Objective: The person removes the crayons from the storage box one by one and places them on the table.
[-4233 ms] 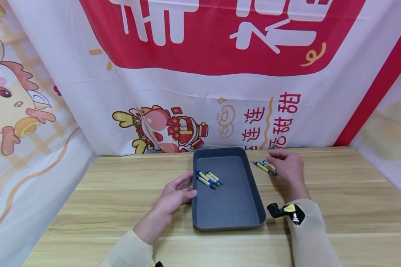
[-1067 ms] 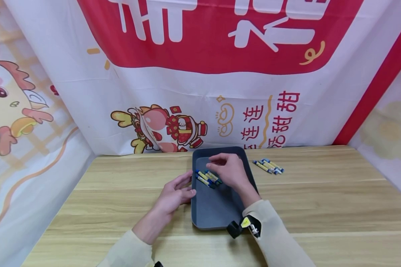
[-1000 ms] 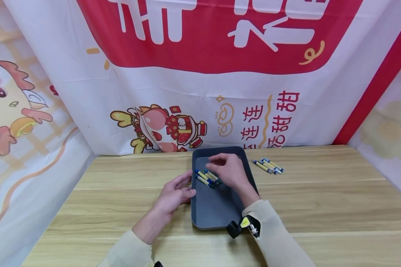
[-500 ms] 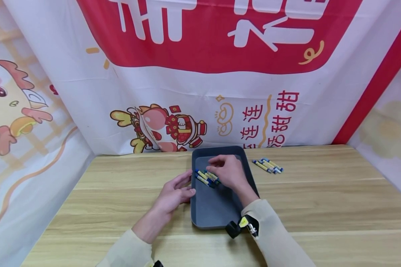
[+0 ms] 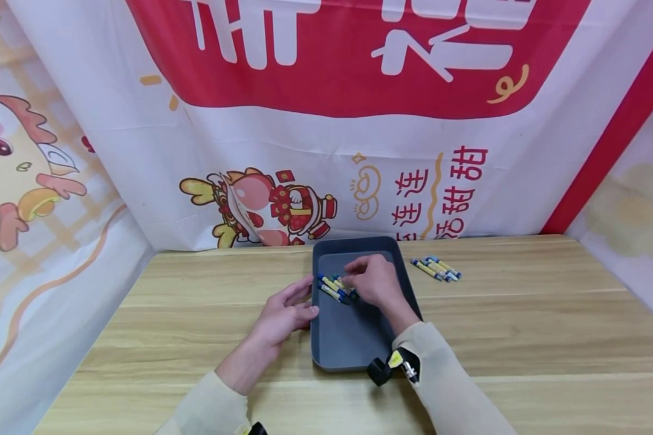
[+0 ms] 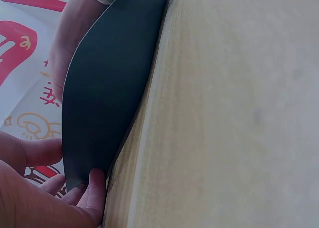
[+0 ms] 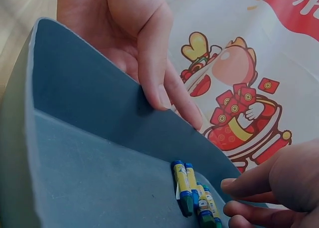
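Observation:
Several yellow-wrapped crayons [image 5: 331, 289] with blue and green ends lie in the grey tray [image 5: 340, 350], against its left wall. My right hand [image 5: 375, 279] is over the tray, fingertips right at these crayons. In the right wrist view, the bent fingers [image 7: 249, 180] are beside the crayons [image 7: 183, 185], with a gap between the digits and nothing visible in it. My left hand [image 5: 283, 311] holds the tray's left side. Its thumb [image 7: 155, 83] laps over the rim, while in the left wrist view other fingers [image 6: 95, 190] lie along the outer wall.
Right of the tray, a small group of crayons [image 5: 435, 269] lies on the wooden table [image 5: 522, 326]. A printed cloth [image 5: 261, 139] hangs behind the table's back edge, and more cloth [image 5: 38, 181] hangs along the left side.
My right hand has come left from the crayons on the table to those in the tray; lately its fingertips have shifted slightly right and down. The left hand keeps its place on the tray.

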Motion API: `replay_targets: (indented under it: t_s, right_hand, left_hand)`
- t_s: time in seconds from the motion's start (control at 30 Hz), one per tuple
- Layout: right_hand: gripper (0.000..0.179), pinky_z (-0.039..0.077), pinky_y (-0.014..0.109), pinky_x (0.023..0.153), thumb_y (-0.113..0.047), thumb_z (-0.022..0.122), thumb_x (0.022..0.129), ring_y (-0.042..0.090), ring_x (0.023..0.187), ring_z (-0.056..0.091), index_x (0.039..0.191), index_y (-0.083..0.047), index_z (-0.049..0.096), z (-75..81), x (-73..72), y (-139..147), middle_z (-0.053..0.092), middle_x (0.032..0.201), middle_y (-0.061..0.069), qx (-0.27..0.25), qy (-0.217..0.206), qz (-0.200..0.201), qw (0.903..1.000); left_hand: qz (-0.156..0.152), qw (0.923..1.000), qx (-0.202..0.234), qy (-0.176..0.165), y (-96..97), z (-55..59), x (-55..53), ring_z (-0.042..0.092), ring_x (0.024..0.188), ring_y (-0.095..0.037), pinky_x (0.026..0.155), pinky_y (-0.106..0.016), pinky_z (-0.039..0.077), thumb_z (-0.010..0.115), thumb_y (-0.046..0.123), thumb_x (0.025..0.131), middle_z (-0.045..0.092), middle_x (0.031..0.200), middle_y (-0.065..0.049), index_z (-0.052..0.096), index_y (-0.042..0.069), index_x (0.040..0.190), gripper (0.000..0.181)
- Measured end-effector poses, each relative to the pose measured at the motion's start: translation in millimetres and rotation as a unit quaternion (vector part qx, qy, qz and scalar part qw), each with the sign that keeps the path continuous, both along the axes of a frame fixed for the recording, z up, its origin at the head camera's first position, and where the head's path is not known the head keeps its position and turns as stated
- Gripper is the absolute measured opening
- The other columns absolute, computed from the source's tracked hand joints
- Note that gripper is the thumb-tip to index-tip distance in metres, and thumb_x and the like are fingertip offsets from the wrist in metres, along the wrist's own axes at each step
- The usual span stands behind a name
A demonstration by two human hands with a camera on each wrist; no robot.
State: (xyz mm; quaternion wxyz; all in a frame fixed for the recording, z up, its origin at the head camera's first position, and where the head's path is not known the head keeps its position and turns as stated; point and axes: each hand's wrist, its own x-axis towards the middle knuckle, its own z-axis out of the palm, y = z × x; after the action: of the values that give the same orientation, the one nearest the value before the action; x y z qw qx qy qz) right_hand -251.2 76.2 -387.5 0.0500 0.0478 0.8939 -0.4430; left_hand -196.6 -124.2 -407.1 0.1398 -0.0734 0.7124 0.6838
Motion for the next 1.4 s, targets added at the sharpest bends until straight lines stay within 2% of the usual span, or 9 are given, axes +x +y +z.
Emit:
replay_targets:
  t_s: [0.3, 0.57, 0.9, 1.4]
  right_hand:
    - [0.019, 0.056, 0.042, 0.096, -0.019, 0.080, 0.095, 0.024, 0.103, 0.069, 0.114, -0.014, 0.082, -2.0, -1.0, -1.0, 0.079, 0.112, 0.007, 0.015, -0.009, 0.000, 0.9998]
    - [0.019, 0.057, 0.044, 0.099, -0.015, 0.079, 0.095, 0.025, 0.108, 0.068, 0.114, -0.012, 0.082, -4.4, -0.9, -2.8, 0.077, 0.120, 0.010, 0.022, -0.013, 0.015, 0.9996]
    - [0.018, 0.057, 0.045, 0.100, -0.012, 0.076, 0.098, 0.025, 0.105, 0.068, 0.115, -0.011, 0.082, -6.3, -2.8, -4.0, 0.076, 0.118, 0.011, 0.018, -0.038, 0.023, 0.9988]
    - [0.016, 0.058, 0.044, 0.099, -0.018, 0.077, 0.098, 0.023, 0.105, 0.069, 0.112, -0.015, 0.084, -2.7, -2.1, -3.3, 0.079, 0.116, 0.007, 0.006, -0.007, 0.015, 0.9998]
  left_hand:
    - [-0.004, 1.0000, 0.000, 0.006, -0.5, 2.8, 1.2, 0.057, 0.144, -0.037, 0.104, -0.041, 0.059, 0.070, 0.001, 0.097, 0.046, 0.167, -0.016, 0.051, 0.022, 0.159, 0.067]
    - [-0.001, 1.0000, 0.000, -0.001, -0.6, 2.2, 0.7, 0.057, 0.144, -0.036, 0.104, -0.039, 0.060, 0.070, 0.001, 0.097, 0.047, 0.166, -0.014, 0.052, 0.023, 0.158, 0.067]
    - [0.001, 1.0000, -0.001, -0.003, -0.5, 1.3, -0.5, 0.058, 0.144, -0.035, 0.103, -0.039, 0.060, 0.070, 0.001, 0.098, 0.048, 0.166, -0.014, 0.053, 0.024, 0.157, 0.066]
    - [-0.002, 1.0000, -0.003, -0.001, -0.2, 0.5, 0.7, 0.058, 0.143, -0.035, 0.103, -0.040, 0.060, 0.070, 0.002, 0.097, 0.048, 0.166, -0.014, 0.053, 0.024, 0.157, 0.067]
